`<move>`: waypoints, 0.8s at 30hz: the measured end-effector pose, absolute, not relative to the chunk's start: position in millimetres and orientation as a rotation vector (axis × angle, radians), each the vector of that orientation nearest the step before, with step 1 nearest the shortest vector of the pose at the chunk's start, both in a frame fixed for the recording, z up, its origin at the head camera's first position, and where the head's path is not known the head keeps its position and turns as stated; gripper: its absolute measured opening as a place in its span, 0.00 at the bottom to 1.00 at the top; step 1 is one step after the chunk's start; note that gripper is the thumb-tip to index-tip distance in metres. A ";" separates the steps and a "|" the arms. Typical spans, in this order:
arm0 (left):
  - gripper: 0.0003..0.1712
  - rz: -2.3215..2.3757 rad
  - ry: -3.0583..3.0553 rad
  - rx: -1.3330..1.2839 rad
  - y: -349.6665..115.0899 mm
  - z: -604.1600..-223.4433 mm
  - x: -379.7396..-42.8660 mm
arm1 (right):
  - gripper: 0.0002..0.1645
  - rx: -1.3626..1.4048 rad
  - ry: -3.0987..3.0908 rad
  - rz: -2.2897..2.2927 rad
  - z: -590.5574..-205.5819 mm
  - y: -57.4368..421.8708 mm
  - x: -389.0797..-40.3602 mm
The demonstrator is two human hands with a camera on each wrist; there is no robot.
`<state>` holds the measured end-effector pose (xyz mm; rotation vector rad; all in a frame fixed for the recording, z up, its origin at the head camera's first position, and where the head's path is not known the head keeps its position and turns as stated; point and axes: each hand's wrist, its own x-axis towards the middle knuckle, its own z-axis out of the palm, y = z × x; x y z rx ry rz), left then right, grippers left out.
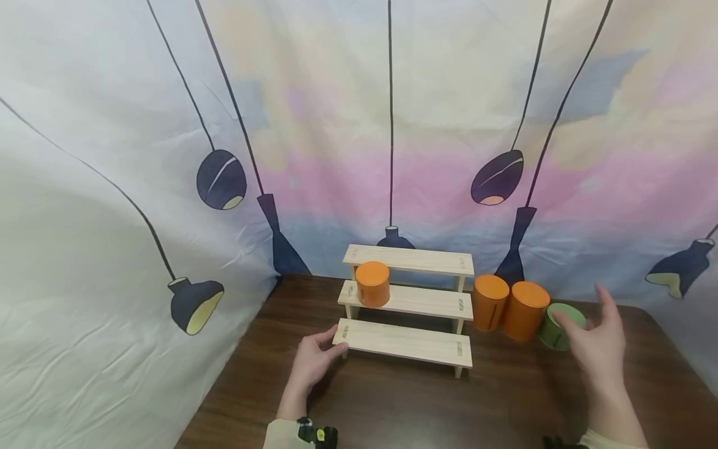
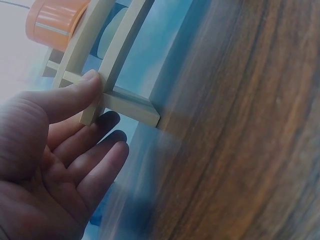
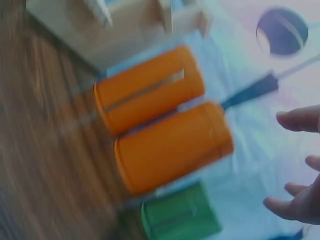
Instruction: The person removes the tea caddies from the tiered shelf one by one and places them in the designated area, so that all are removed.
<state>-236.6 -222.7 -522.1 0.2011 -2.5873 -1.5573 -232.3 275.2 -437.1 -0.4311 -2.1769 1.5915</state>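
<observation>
A three-tier wooden shelf (image 1: 404, 342) stands on the table, with a short orange canister (image 1: 373, 285) on its middle tier. My left hand (image 1: 315, 360) grips the left end of the lowest board, thumb at the front corner and index finger at the back corner. In the left wrist view, the thumb (image 2: 82, 92) presses the board's end while the lower fingers extend beneath. Right of the shelf, two taller orange canisters (image 1: 490, 302) stand side by side, with a green canister (image 1: 555, 333) beside them. My right hand (image 1: 600, 346) hovers by the green canister, thumb and fingers spread, holding nothing.
A dark wooden table (image 1: 404, 411) carries everything. Behind and to the left hangs a pale cloth backdrop (image 1: 331, 112) printed with dark pendant lamps. The canisters stand close to the backdrop.
</observation>
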 end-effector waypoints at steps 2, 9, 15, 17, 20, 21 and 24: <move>0.32 -1.557 -2.581 0.200 -222.4 -520.4 -237.1 | 0.54 -0.361 -2.153 1.572 -429.6 260.9 -230.1; 0.32 -1.547 -2.578 0.167 -221.4 -519.8 -236.8 | 0.45 -0.082 -2.136 1.550 -430.9 217.3 -230.7; 0.32 -1.560 -2.574 0.160 -220.8 -522.2 -236.5 | 0.42 0.188 -2.137 1.554 -450.2 189.8 -233.5; 0.32 -1.565 -2.570 0.166 -221.0 -522.5 -236.8 | 0.39 0.262 -2.128 1.541 -454.5 181.1 -233.2; 0.32 -1.565 -2.565 0.174 -221.3 -522.0 -237.5 | 0.36 0.340 -2.118 1.511 -458.7 169.3 -232.4; 0.32 -1.568 -2.563 0.179 -221.4 -521.7 -237.6 | 0.34 0.360 -2.115 1.506 -458.9 165.2 -231.6; 0.31 -1.569 -2.563 0.187 -222.1 -521.5 -237.2 | 0.32 0.421 -2.111 1.509 -460.0 154.1 -230.7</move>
